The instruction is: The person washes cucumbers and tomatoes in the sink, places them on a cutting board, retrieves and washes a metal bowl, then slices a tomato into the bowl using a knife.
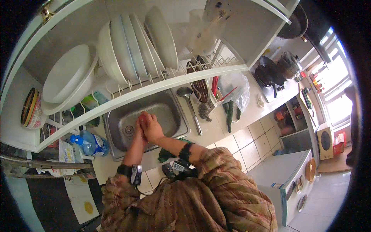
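Note:
Over the stainless steel sink (171, 116), my left hand (141, 132) and my right hand (152, 127) are pressed together, palm to palm. The right hand lies across the left, which is mostly hidden. Something reddish shows between the fingertips; whether it is skin or an object, I cannot tell. The sink's drain (129, 130) is just left of the hands. A steel ladle (192, 111) lies on the counter to the right of the sink. Both wrists wear black straps with small devices.
White plates (116, 55) and large bowls (68, 75) stand in an open rack cabinet above the sink, its front edge (145, 94) crossing over it. A blue-capped plastic bottle (94, 143) is at left. Cucumbers (229, 116) and a clear plastic bag (240, 90) lie right; pans (268, 74) sit beyond.

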`<state>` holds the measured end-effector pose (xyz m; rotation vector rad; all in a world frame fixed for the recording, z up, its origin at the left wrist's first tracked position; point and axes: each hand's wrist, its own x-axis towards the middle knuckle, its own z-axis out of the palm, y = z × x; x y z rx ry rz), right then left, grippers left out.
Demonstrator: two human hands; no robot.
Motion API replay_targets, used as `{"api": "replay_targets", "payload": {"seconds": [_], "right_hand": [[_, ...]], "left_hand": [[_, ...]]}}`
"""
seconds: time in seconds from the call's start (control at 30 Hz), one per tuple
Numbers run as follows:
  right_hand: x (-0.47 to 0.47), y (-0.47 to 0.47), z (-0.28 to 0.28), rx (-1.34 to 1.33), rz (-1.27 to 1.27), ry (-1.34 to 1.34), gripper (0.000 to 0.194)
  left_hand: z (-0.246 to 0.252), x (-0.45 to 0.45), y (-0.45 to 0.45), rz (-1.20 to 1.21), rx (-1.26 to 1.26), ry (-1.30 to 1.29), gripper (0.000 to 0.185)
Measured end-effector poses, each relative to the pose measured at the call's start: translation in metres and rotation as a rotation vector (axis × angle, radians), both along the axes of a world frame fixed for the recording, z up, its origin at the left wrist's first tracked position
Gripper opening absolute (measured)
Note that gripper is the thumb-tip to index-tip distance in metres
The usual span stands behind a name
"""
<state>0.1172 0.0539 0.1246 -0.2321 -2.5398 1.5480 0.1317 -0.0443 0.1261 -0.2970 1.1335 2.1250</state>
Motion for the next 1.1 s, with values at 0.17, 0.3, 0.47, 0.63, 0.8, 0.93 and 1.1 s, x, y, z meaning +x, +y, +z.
{"api": "replay_targets", "payload": {"seconds": [0.17,0.3,0.47,0.63,0.8,0.93,1.1], "right_hand": [[-0.006,-0.006,0.000,0.052,0.077,-0.105,0.065],[-0.007,-0.017,-0.002,0.017,-0.013,-0.306,0.045],[-0.006,-0.016,-0.030,0.057,0.041,-0.151,0.042],[-0.017,-0.021,-0.034,0.131,0.083,-0.224,0.038],[-0.007,-0.010,-0.012,0.028,0.078,-0.234,0.046],[0.008,0.005,0.002,-0.042,0.130,-0.145,0.037],[0.025,0.035,0.026,-0.025,0.248,-0.088,0.059]], "left_hand": [[0.024,-0.003,0.008,0.108,0.011,0.244,0.050],[0.010,-0.008,0.006,0.066,-0.026,0.125,0.047],[-0.007,-0.015,-0.001,-0.011,0.036,0.586,0.050],[0.011,-0.011,0.005,-0.061,0.070,0.071,0.050],[0.006,-0.019,0.026,-0.070,0.085,0.092,0.050],[-0.001,-0.020,0.034,-0.062,0.107,0.108,0.050],[0.017,-0.007,0.054,-0.056,0.154,0.174,0.049]]}}
